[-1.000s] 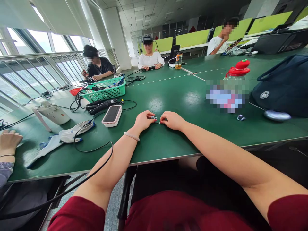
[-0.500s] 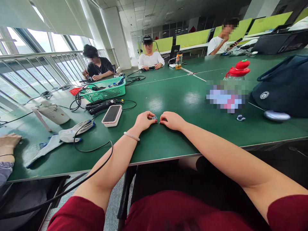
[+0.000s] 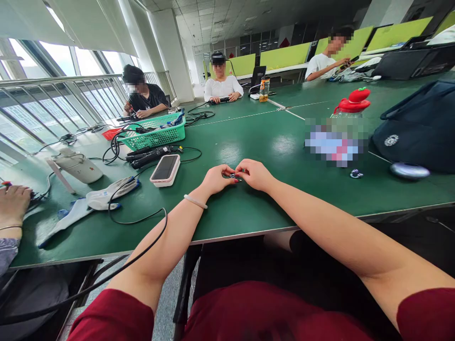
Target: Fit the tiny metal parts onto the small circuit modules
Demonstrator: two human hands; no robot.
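My left hand [image 3: 216, 179] is pinched on a small black-and-white patterned piece [image 3: 233, 175], held just above the green table. What kind of thing it is cannot be made out. My right hand [image 3: 256, 174] meets it from the other side, its fingers closed at the piece. Whatever lies between the right fingertips is too small to name. Off to the right, a similar small black-and-white thing [image 3: 356, 174] lies on the table.
Left of my hands lie a phone-like device [image 3: 165, 169], a work glove [image 3: 106, 195] and black cables. Behind them stands a green basket [image 3: 156, 136]. A dark bag [image 3: 419, 125] and a red-lidded jar [image 3: 351, 106] stand right. A neighbour's hand [image 3: 13, 203] rests at far left.
My right hand has moved left and slightly up, so its fingertips now meet the piece in my left hand. The neighbour's hand at far left has shifted.
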